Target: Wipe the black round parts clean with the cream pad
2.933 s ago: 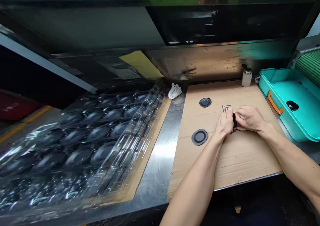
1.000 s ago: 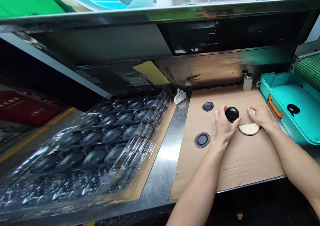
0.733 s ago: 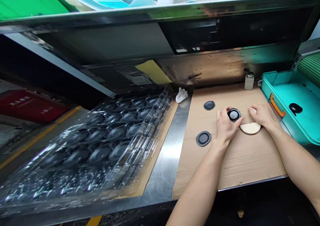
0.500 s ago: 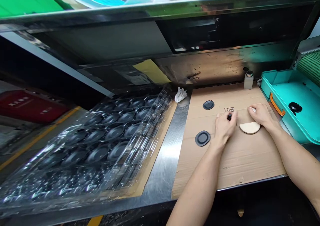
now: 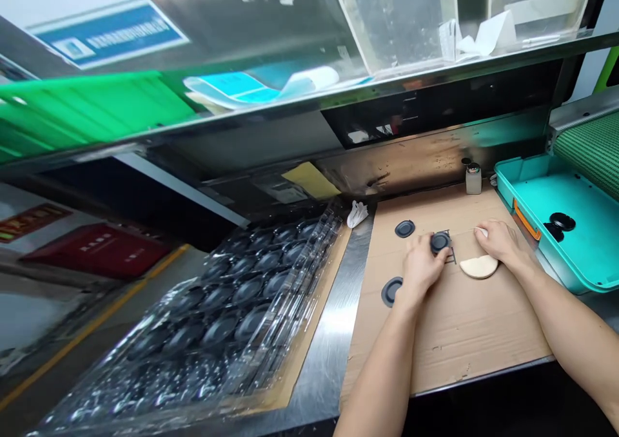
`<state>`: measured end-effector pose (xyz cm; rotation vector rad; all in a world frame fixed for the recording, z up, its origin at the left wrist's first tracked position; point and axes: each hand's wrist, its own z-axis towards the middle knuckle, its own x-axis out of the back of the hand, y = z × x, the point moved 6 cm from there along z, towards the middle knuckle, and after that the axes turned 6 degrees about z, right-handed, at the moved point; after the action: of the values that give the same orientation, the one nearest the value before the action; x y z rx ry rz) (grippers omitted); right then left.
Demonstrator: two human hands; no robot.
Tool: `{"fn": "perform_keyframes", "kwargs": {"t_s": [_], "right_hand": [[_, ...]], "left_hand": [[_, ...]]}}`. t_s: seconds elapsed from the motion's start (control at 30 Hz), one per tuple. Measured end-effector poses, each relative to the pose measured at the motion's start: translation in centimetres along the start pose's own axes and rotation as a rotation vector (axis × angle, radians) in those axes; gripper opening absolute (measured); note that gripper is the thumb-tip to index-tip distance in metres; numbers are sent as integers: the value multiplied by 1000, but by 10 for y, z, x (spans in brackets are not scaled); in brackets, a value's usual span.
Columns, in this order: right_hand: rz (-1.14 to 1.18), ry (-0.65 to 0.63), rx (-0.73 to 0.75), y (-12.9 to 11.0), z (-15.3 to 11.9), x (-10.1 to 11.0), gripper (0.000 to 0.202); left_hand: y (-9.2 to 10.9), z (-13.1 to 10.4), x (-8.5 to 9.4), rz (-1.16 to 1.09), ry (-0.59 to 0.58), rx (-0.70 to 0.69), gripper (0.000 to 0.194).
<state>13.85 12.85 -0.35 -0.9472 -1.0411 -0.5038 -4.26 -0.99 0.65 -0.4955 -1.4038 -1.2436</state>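
My left hand (image 5: 424, 260) grips a small dark round part (image 5: 440, 242) between thumb and fingers, over printed marks on the cardboard sheet (image 5: 464, 334). To its right, my right hand (image 5: 496, 238) is closed in a pinch around a small white item whose tip shows at the fingertips. A pale half-round piece (image 5: 478, 267) lies on the cardboard just below my right hand. One dark disc (image 5: 405, 229) rests up and left of my left hand. Another dark disc (image 5: 391, 291) lies lower, partly covered by my left wrist.
Clear plastic trays of dark round parts (image 5: 246, 289) stand at the left. On the right is a teal bin (image 5: 590, 231) with an orange handle and black pieces inside. A small bottle (image 5: 473, 179) and crumpled white paper (image 5: 357, 214) sit at the back.
The camera view has tilted up. My left hand has turned and opened its grip somewhat, so the dark part now shows its round face. My right hand keeps its pinch.
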Motion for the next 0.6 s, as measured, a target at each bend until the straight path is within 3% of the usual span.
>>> {"fn": "perform_keyframes", "kwargs": {"t_s": [0.1,0.17,0.27,0.37,0.5,0.6], "right_hand": [[11,-9,-24,2,-2,-2,30],[28,-10,-21,1,-3,-2,30],[43,-31,-25,1,-3,-3,29],[53,-49,-38,0,-4,-2,29],[90,-66,-55,-2,-9,-4,29],[148,-86,-56,-3,-8,-9,31]], "left_hand": [[-32,26,24,104,125,184,66],[-51,42,32,182,112,289,75],[-66,59,31,242,27,353,80],[-69,63,22,246,-19,346,80],[-53,60,19,336,10,321,82],[1,68,20,419,133,141,74]]}}
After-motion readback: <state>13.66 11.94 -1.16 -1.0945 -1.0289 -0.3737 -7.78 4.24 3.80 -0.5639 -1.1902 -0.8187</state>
